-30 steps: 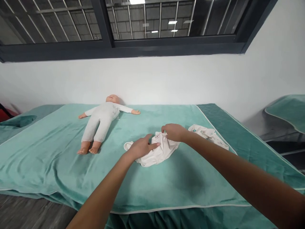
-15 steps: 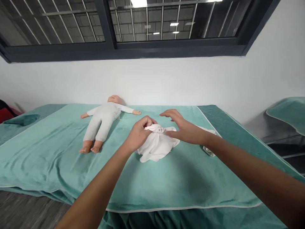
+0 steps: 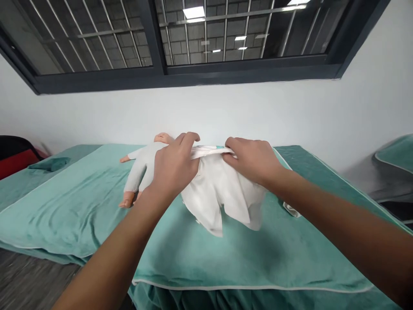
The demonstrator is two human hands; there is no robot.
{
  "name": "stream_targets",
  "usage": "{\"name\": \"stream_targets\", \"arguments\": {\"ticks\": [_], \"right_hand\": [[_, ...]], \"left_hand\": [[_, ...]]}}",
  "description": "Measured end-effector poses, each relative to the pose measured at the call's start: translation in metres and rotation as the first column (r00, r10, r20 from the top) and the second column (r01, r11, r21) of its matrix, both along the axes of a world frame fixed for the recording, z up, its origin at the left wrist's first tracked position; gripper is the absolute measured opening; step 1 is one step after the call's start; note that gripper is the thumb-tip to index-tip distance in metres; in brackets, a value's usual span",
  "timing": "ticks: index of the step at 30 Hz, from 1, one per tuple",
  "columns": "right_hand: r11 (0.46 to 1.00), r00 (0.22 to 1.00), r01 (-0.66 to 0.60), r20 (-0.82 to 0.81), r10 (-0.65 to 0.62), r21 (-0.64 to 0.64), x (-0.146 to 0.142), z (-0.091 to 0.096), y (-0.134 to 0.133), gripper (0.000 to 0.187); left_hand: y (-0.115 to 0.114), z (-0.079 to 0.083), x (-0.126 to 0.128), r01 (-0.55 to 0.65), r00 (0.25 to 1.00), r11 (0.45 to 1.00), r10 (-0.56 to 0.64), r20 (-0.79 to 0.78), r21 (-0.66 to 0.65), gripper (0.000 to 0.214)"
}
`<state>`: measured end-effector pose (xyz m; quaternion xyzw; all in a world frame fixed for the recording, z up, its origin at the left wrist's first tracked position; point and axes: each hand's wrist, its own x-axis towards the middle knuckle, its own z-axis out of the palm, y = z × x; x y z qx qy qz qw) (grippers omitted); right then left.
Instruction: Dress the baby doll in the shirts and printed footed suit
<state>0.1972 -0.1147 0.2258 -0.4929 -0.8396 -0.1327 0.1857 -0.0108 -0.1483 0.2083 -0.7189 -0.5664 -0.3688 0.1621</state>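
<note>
A small white baby garment [image 3: 222, 189] hangs between my hands above the bed, its upper band stretched level and its lower edge falling in loose, split folds. My left hand [image 3: 177, 161] is closed on the band's left end. At the other end, my right hand [image 3: 251, 159] pinches the band between thumb and fingers. Behind my left hand, a baby doll [image 3: 138, 170] in a pale suit lies on its back, its arm on that side and part of its legs covered from sight.
A green velvety cover [image 3: 80, 198] with pale piping spreads over the bed. Another bunched white cloth [image 3: 291, 209] lies under my right forearm. Beyond stands a white wall [image 3: 209, 114] below a barred window [image 3: 226, 38]. A red and black item [image 3: 16, 159] sits far left.
My right hand has closed on the garment's band, having been open beside it. Both hands have lifted the garment, which now hangs spread out. The view has shifted slightly.
</note>
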Motion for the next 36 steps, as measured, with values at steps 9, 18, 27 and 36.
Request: {"name": "stream_targets", "arguments": {"ticks": [9, 18, 27, 36], "right_hand": [[0.982, 0.970, 0.171, 0.158, -0.182, 0.082, 0.008, -0.008, -0.006, 0.025], [0.982, 0.982, 0.185, -0.043, -0.184, 0.032, 0.031, -0.020, 0.011, 0.026], [0.973, 0.891, 0.114, -0.412, -0.190, -0.202, 0.072, -0.034, 0.016, 0.032], [0.852, 0.897, 0.439, 0.192, -0.398, -0.286, 0.044, -0.033, 0.069, 0.029]], "left_hand": [[-0.002, -0.010, -0.005, -0.156, 0.987, 0.972, 0.158, -0.001, 0.176, 0.028], [0.012, -0.016, -0.019, -0.130, 0.974, 0.977, 0.095, 0.207, 0.166, 0.023], [0.004, -0.018, -0.043, -0.156, 0.916, 0.960, 0.229, 0.330, -0.235, 0.017], [0.058, -0.032, -0.046, -0.415, 0.905, 0.727, 0.388, -0.172, -0.547, 0.035]]}}
